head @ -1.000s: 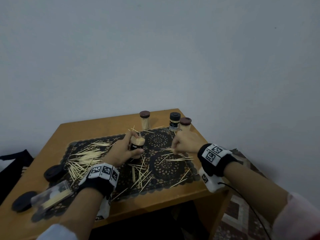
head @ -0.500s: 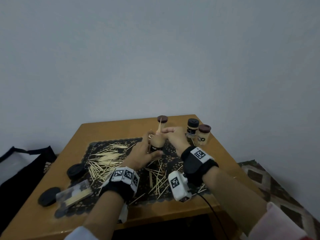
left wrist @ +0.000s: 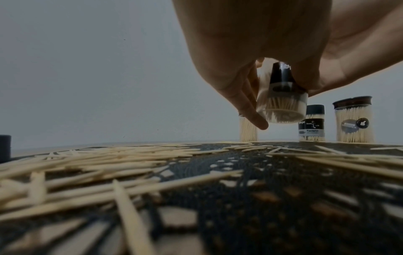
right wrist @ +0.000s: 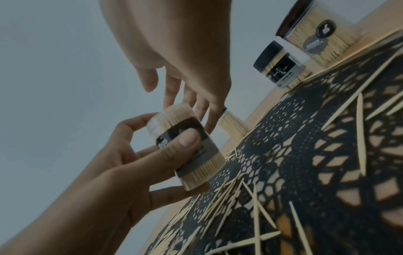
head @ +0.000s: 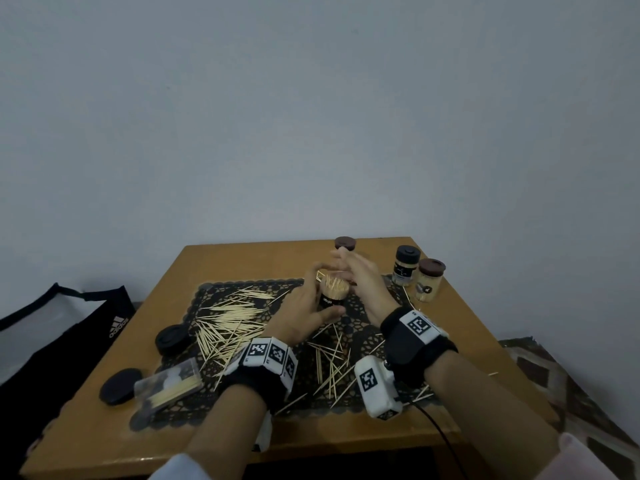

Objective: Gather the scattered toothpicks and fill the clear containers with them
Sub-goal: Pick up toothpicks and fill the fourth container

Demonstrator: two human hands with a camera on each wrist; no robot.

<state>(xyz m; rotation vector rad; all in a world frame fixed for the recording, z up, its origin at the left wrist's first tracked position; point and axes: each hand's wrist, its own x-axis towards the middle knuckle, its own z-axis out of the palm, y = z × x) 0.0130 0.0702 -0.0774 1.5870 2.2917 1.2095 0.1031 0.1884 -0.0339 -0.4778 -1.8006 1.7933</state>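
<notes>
The left hand (head: 304, 311) was wrapped round the clear, dark-labelled, nearly full toothpick container (head: 333, 296), lifted off the tabletop, while the right hand (head: 360, 282), fingers loosely spread and empty, hovered at its mouth; holding it upright probably would have kept toothpicks from spilling

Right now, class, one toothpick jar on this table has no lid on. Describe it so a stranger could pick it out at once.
Start at the wooden table and find the black lace mat on it. Above the mat's far half, the left hand holds a small clear jar with a black label. Unlike the three capped jars standing along the far edge, it is lifted, lidless and packed with toothpick tips showing.
</notes>
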